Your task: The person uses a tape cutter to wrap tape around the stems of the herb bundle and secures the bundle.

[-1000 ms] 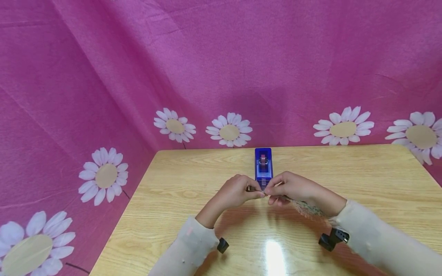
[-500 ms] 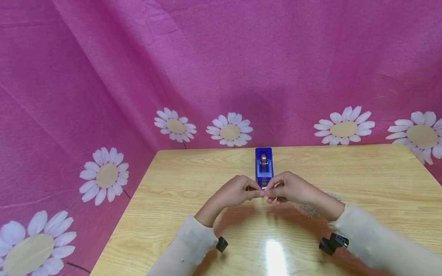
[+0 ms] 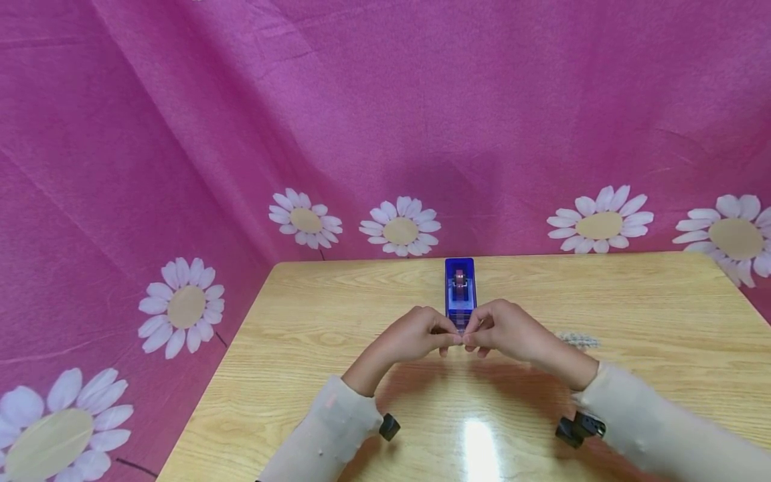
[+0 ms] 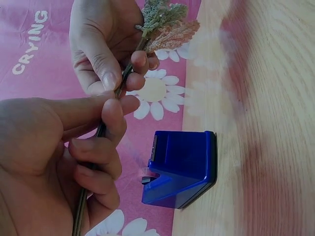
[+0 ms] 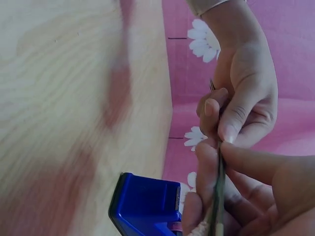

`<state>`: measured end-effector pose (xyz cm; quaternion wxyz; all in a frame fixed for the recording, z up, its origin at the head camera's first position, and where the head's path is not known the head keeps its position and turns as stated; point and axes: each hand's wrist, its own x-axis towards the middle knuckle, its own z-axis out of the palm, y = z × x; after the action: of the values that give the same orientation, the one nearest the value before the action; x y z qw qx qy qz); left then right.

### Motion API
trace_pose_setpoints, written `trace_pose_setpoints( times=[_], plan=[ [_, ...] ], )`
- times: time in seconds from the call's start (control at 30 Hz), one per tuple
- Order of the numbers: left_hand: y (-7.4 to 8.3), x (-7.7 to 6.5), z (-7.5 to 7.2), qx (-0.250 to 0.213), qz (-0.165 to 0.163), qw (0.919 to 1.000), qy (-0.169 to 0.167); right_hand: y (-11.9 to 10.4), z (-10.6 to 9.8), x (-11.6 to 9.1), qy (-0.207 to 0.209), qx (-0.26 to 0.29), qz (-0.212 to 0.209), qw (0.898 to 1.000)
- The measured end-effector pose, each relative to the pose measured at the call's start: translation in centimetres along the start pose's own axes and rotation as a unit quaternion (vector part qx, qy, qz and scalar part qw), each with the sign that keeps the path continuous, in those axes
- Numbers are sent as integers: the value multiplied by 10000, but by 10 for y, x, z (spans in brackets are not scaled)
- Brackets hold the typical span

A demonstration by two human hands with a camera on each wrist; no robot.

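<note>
A small bunch of thin dark stems [image 4: 81,211] runs through both hands, with a green flower head [image 4: 165,17] and a pinkish flower head [image 4: 172,35] at one end. My left hand [image 3: 415,333] has its fingers curled round the lower stems. Closer to the flower heads, my right hand [image 3: 508,331] pinches the same stems. Thumbs and fingertips of both hands meet mid-stem, covering that spot. In the head view, a pale flower tip [image 3: 579,340] shows beyond the right wrist. Just past the fingertips stands a blue tape dispenser [image 3: 460,284] with a tape roll inside.
The wooden table [image 3: 337,288] extends to both sides of the hands. A pink cloth [image 3: 482,120] with white daisies hangs along its back and left. A black wrist camera [image 3: 389,427] sits under the left sleeve, another black camera [image 3: 571,432] under the right.
The flower heads have swung from the near side of my right wrist to its far side as the stems turned. Both hands have stayed in nearly the same place; the dispenser has not moved.
</note>
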<state>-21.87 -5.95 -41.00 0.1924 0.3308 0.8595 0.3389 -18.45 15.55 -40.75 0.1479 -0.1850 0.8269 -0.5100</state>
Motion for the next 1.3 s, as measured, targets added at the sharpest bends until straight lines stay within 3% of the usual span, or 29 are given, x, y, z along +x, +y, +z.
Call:
trace_pose_setpoints(
  times=[0.23, 0.6, 0.97, 1.3],
  plan=[
    [-3, 1, 5, 46, -80, 9997, 234, -2, -5, 6, -407, -5, 141, 9991],
    [-4, 1, 11, -342, -270, 9971, 627, 0, -12, 9, -806, -133, 244, 9964],
    [-5, 1, 10, -703, -325, 9955, 541, -1, -5, 5, -62, -1265, 51, 9919],
    [-4, 1, 7, -568, -465, 9959, 536, -12, 1, 0, 352, -1886, -127, 9813]
  ],
)
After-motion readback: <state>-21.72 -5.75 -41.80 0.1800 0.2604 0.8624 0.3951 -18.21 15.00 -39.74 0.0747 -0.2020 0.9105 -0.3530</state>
